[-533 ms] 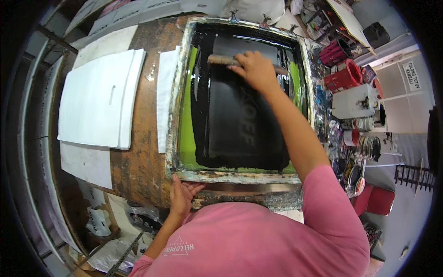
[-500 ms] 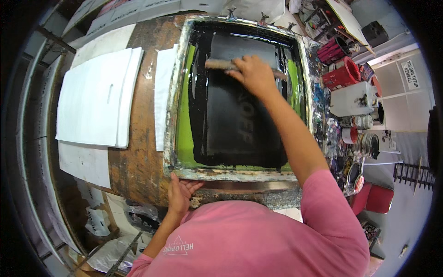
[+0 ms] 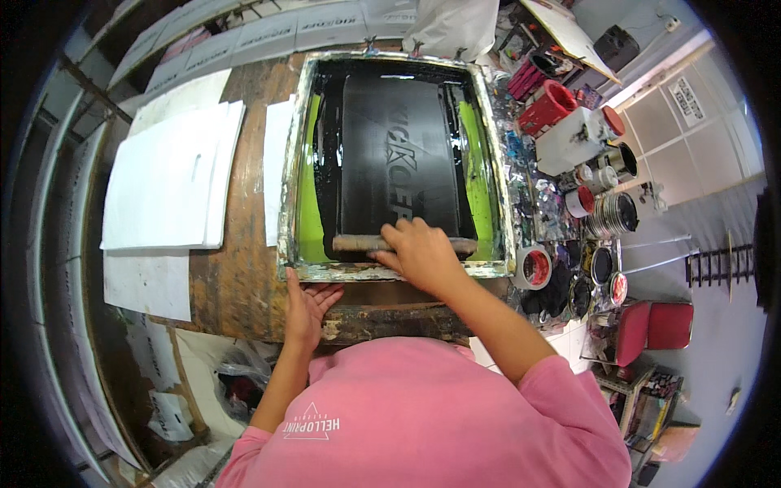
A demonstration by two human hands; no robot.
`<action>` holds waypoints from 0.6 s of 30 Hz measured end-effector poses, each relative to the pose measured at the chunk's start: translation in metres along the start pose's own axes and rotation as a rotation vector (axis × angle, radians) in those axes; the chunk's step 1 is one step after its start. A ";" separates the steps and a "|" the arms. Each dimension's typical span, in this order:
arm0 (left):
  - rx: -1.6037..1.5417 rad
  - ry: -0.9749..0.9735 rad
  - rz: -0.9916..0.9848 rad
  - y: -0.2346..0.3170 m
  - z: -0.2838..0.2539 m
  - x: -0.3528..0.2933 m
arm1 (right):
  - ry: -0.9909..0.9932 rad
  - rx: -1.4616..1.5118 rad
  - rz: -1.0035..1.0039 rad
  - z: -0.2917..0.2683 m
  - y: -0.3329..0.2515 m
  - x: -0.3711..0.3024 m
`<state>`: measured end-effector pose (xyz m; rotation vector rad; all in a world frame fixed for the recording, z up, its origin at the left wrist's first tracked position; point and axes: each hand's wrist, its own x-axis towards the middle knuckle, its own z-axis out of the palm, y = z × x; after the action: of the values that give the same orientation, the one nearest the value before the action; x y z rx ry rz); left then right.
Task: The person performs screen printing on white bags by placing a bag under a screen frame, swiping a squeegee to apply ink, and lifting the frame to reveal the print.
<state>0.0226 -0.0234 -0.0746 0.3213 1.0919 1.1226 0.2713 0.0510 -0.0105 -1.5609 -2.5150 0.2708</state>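
White sheets [image 3: 167, 183] lie stacked at the left of the worn wooden table [image 3: 236, 276]. Just right, the left hand [image 3: 305, 307] presses open-fingered against the near edge of the printing frame [image 3: 289, 195]. Further right, the right hand [image 3: 419, 252] grips the wooden squeegee [image 3: 354, 243] at the screen's near end, paint cans [image 3: 606, 213] at far right.

The person wears a pink T-shirt [image 3: 423, 423] with short sleeves; a small white triangle mark with a line of white letters sits on the left side; both forearms are bare; the left hand [image 3: 305, 305] and right hand [image 3: 419, 254] carry no gloves.
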 end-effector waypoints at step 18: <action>0.655 -0.412 0.822 0.123 0.056 0.048 | 0.741 -0.250 -0.117 -0.207 -0.027 0.068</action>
<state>0.0010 0.0890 0.0121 1.5550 0.9368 1.2808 0.2675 0.1138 0.2001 -1.2538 -2.0681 -0.5580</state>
